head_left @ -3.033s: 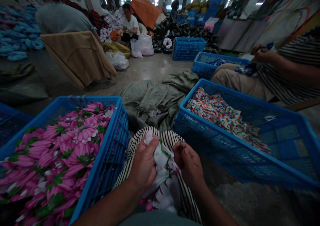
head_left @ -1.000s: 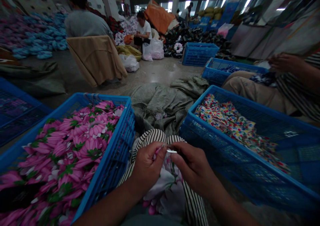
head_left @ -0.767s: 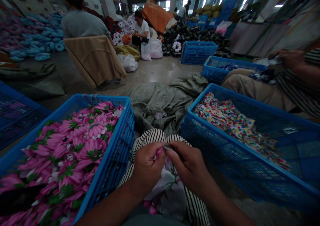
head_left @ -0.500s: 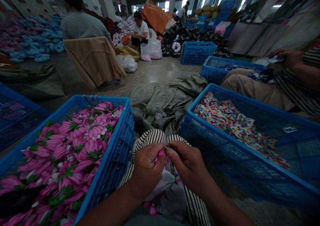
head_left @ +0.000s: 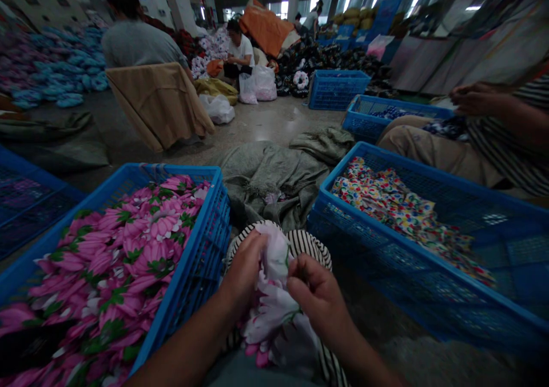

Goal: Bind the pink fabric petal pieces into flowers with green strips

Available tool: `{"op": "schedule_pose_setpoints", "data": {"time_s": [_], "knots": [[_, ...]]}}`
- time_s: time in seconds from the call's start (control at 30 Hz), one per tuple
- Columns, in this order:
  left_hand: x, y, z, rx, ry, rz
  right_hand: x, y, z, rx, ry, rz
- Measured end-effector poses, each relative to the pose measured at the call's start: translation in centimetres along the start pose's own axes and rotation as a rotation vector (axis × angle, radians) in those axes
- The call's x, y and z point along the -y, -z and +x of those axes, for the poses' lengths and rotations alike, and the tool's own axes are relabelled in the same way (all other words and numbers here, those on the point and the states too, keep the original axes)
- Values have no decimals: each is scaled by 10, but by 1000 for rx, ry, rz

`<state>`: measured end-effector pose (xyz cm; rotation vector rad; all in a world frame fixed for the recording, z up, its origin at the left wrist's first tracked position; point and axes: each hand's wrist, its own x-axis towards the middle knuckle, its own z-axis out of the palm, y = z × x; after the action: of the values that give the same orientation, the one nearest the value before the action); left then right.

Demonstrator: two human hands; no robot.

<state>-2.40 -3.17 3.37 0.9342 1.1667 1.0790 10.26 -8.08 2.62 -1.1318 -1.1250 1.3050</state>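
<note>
My left hand [head_left: 245, 264] is closed on a pale white-pink fabric flower piece [head_left: 275, 254], which stands up above my lap. My right hand [head_left: 316, 288] is beside it on the right, thumb and fingers pinched together near a thin green edge of the cloth. What that pinch holds, if anything, is too small to make out. More white petal-shaped pieces with pink tips [head_left: 274, 310] lie in my lap, over black-and-white striped cloth [head_left: 311, 243].
At left, a blue crate [head_left: 217, 172] holds pink flower pieces with green leaves. Another blue crate [head_left: 328, 195] at right contains colourful patterned scraps. Grey-green sacking [head_left: 274, 170] lies between them. A co-worker's hands [head_left: 480, 96] show at right; a person sits on a cloth-draped chair [head_left: 158, 104].
My hands were together pinching a small pink piece; now they are apart. The white flower piece has come up into my left hand. The co-worker's hands at right have risen slightly.
</note>
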Motion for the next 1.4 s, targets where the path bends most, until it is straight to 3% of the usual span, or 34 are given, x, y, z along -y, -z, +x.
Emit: {"op": "schedule_pose_setpoints", "data": {"time_s": [0.17, 0.33, 0.43, 0.57, 0.7, 0.8, 0.87, 1.0, 1.1, 1.23, 1.4], "knots": [[6, 2, 3, 64, 4, 55, -9, -13, 8, -15, -119, 105], [11, 3, 6, 38, -4, 134, -7, -13, 21, -51, -80, 47], [17, 4, 10, 5, -152, 274, -3, -11, 28, -65, -15, -74], [24, 6, 16, -54, -473, 525, -1, -9, 45, -25, -18, -211], [28, 10, 21, -46, -584, 678, -8, -7, 58, 12, -126, -190], [25, 14, 21, -43, -514, 691, -19, -3, 61, 47, -177, -69], [21, 17, 20, 22, -347, 616, -25, 3, 61, 67, -227, 103], [16, 19, 16, 365, 53, 168, -29, 18, 60, 103, -251, 430], [17, 17, 13, 386, 195, -161, -28, 28, 58, 152, -215, 489], [20, 11, 12, 264, 207, -265, -31, 30, 59, 167, -183, 429], [22, 6, 14, 226, 7, 21, -36, 18, 60, 39, -83, 217]]}}
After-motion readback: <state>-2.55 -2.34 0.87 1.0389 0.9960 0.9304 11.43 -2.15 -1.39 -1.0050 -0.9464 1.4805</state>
